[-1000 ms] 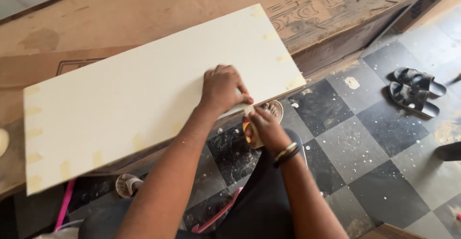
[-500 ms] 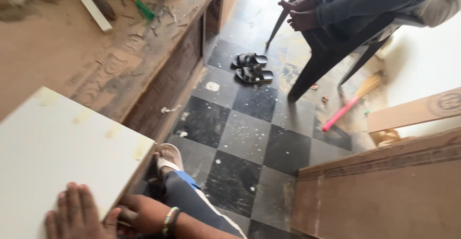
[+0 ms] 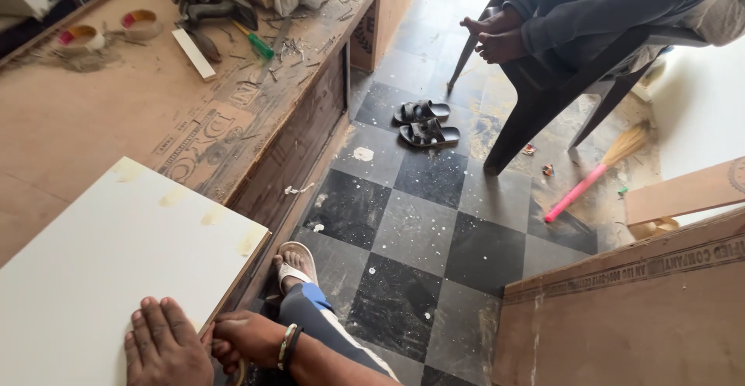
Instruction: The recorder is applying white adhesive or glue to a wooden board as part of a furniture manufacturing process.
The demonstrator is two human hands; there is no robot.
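Observation:
A white board (image 3: 116, 262) lies on the brown workbench (image 3: 93, 130), its corner jutting over the bench edge. My left hand (image 3: 167, 349) rests flat on the board's near part, fingers spread. Just beside it, my right hand (image 3: 242, 338), with a beaded bracelet on the wrist, curls against the board's edge. A sliver of a yellowish tape roll (image 3: 236, 372) shows under its fingers; most of the roll is hidden. My foot in a white sandal (image 3: 296, 263) stands on the checkered floor below.
Tools, two tape rolls (image 3: 109, 31) and a green-handled screwdriver (image 3: 258, 44) clutter the bench's far end. A person sits on a dark chair (image 3: 543, 95) at upper right. Black sandals (image 3: 423, 122), a pink-handled broom (image 3: 594, 175) and a brown plywood sheet (image 3: 628, 316) occupy the floor.
My view has swung right and tilted down, away from the board toward the floor and the seated person. Both hands stay at the board's corner edge.

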